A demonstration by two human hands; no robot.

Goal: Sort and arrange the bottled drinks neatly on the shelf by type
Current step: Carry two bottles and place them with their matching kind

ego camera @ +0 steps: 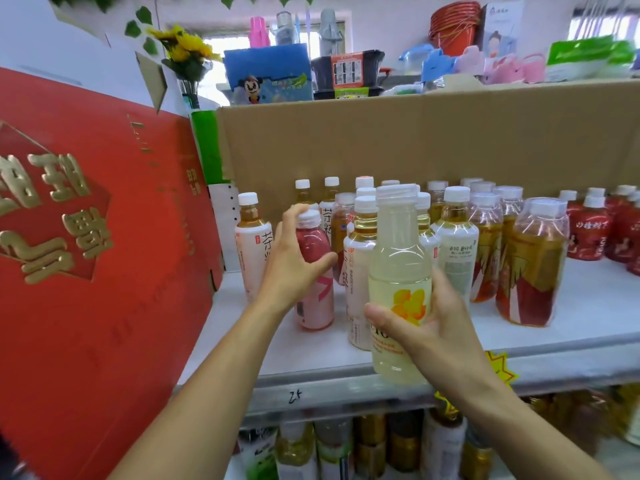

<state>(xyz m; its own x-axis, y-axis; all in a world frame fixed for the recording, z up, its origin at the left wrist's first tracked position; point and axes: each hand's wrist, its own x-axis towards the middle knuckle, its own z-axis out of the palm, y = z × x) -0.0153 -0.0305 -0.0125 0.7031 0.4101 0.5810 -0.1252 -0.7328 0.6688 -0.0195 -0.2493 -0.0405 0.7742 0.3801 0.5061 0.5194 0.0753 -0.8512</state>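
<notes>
My left hand wraps around a pink drink bottle standing near the front left of the white shelf. My right hand holds a tall pale-yellow bottle with a yellow flower label, lifted at the shelf's front edge. Behind them stand several white-labelled tea bottles, one apart at the left. Amber bottles with red labels stand to the right, and red bottles at the far right.
A brown cardboard sheet backs the shelf. A large red gift box leans at the left, close to my left arm. More bottles fill the shelf below. Household goods sit on top behind the cardboard.
</notes>
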